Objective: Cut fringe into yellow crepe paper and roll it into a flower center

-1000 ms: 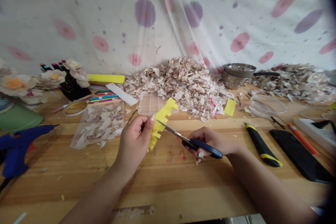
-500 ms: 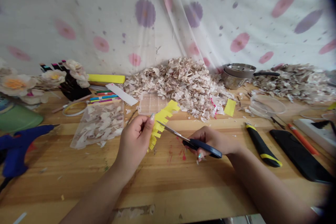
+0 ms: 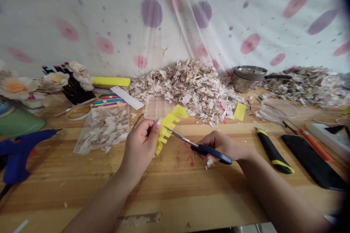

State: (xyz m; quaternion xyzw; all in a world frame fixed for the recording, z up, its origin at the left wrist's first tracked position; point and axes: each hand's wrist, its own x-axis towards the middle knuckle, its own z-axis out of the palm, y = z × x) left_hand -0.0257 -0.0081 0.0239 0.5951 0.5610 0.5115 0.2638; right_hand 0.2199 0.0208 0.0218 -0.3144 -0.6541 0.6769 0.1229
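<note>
My left hand [image 3: 141, 145] is closed on a yellow paper strip [image 3: 170, 122], pinching its uncut edge. The strip has a fringe of cuts along its right side and slants up to the right. My right hand [image 3: 222, 146] grips blue-handled scissors [image 3: 202, 146]. Their blades point left and touch the strip's fringe just beside my left thumb. Both hands hover over the wooden table [image 3: 169, 189].
A big heap of pale dried flakes [image 3: 188, 85] lies behind the hands, another heap [image 3: 306, 83] at right. Nearby lie a bag of flakes [image 3: 104, 128], markers [image 3: 109, 100], a blue glue gun [image 3: 19, 151], a yellow-black knife [image 3: 273, 151], a black phone [image 3: 311, 160], metal bowls [image 3: 247, 77] and paper flowers [image 3: 24, 85].
The yellow strip has slid a little up and to the right through my left hand. The scissor blades stay at the fringe and have closed slightly.
</note>
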